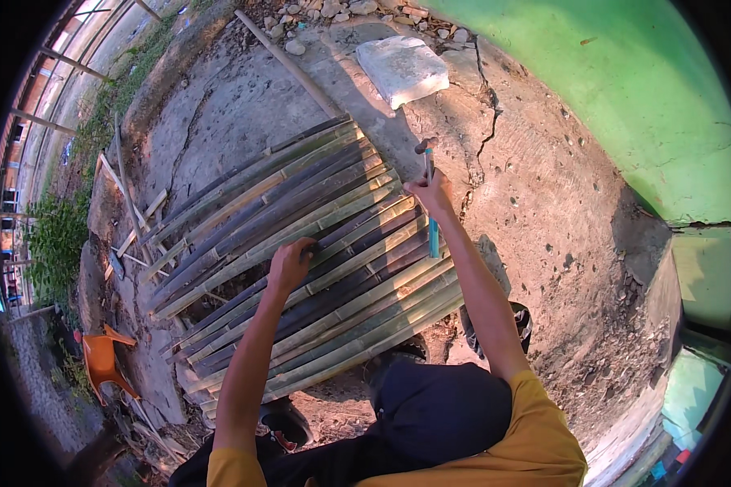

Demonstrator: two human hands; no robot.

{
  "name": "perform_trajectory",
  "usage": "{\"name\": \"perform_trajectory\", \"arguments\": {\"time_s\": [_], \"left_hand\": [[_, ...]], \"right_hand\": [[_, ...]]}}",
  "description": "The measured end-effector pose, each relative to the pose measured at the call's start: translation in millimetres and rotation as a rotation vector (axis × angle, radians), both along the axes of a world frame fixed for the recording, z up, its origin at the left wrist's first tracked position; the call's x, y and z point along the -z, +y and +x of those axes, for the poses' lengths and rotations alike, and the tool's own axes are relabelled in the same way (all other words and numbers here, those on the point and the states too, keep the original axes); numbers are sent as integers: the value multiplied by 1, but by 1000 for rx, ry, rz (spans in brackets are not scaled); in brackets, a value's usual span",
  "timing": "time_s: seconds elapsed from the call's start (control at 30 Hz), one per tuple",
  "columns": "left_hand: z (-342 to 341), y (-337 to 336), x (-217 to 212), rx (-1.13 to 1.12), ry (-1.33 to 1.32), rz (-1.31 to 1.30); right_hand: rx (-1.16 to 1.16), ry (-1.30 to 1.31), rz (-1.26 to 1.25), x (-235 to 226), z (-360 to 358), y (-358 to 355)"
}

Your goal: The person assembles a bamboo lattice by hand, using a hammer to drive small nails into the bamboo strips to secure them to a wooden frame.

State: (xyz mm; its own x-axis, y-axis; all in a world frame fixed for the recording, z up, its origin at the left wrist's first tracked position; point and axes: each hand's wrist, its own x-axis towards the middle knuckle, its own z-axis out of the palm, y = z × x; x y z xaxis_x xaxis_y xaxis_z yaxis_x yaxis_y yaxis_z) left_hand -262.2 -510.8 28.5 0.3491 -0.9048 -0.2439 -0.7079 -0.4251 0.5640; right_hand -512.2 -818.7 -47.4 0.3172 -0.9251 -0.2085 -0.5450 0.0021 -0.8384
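Observation:
My right hand (432, 195) is closed round a hammer (434, 237) with a turquoise handle, its dark metal head pointing away from me. The hammer is over the right ends of a row of long split bamboo slats (325, 195), green, dark and pale, laid side by side like a platform. Near the middle of that row my left hand (288, 264) has its fingers curled on a bamboo slat (333, 258), next to a dark gap. Part of its grip is hidden by the hand itself.
A pale stone block (402, 69) lies beyond the slats, with a long pole (288, 65) to its left. An orange plastic chair (108, 361) lies at the lower left. A green wall (625, 97) bounds the right side. The concrete ground is cracked.

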Motion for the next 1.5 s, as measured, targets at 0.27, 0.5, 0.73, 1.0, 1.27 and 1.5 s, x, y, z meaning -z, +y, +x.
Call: {"name": "perform_trajectory", "arguments": {"time_s": [0.27, 0.5, 0.73, 1.0, 1.27, 1.5], "left_hand": [[1, 2, -4, -64, 98, -70], [-9, -16, 0, -46, 55, -144], [-38, -17, -4, -166, -33, -150], [-45, -20, 0, -202, -67, -235], [-63, -26, 5, -213, -105, -234], [-106, -58, 24, -365, -189, -350]], "right_hand": [[3, -39, 4, -14, 4, 3], [6, 37, -4, -16, -7, -12], [9, 44, 76, -29, -1, -2], [38, -1, -18, -15, -5, 1], [20, 4, -14, -7, -5, 0], [-2, 7, -57, -24, -1, 8]]}}
